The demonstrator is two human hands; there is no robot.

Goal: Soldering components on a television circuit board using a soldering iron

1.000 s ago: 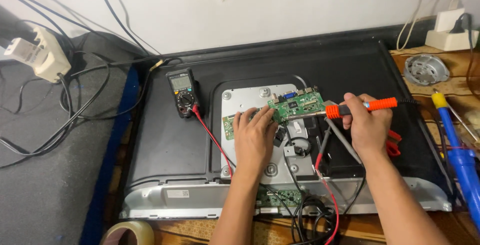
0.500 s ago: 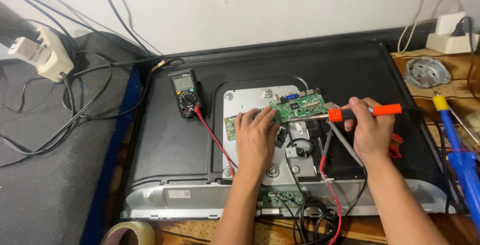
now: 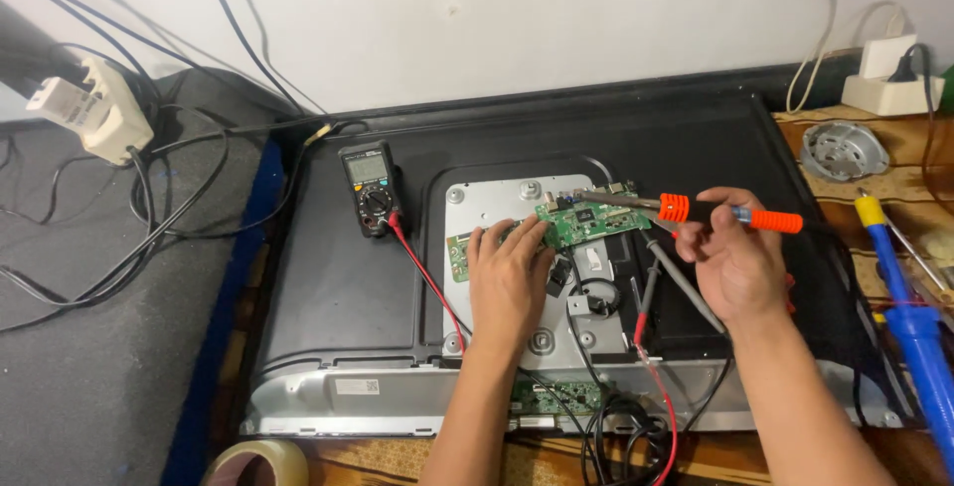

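Under the fingers of the left hand (image 3: 509,277) lies a green circuit board (image 3: 581,223), tilted up off the grey metal plate (image 3: 497,198) beneath it; the hand is spread flat with the fingertips pressing the board's near edge, apparently to steady it, and it grips nothing. Just right of that hand, the right hand (image 3: 730,252) is closed around the orange-handled soldering iron (image 3: 730,213), pinched like a pen near its front collar so the metal tip reaches leftward and meets the far edge of the board. This grip looks chosen for fine control of the point. Between the two hands, grey and red test probes (image 3: 661,282) rest loose on the plate, their leads running down toward the person. To the left of the left hand, a dark multimeter (image 3: 370,188) lies face up on the black back panel of the television (image 3: 338,287), its red lead trailing close past the wrist. Further right of the right hand, a blue and yellow tool (image 3: 909,317) lies on the wooden table (image 3: 899,183), set aside but within reach. Far to the left, a white plug adapter (image 3: 94,113) sits among black cables.
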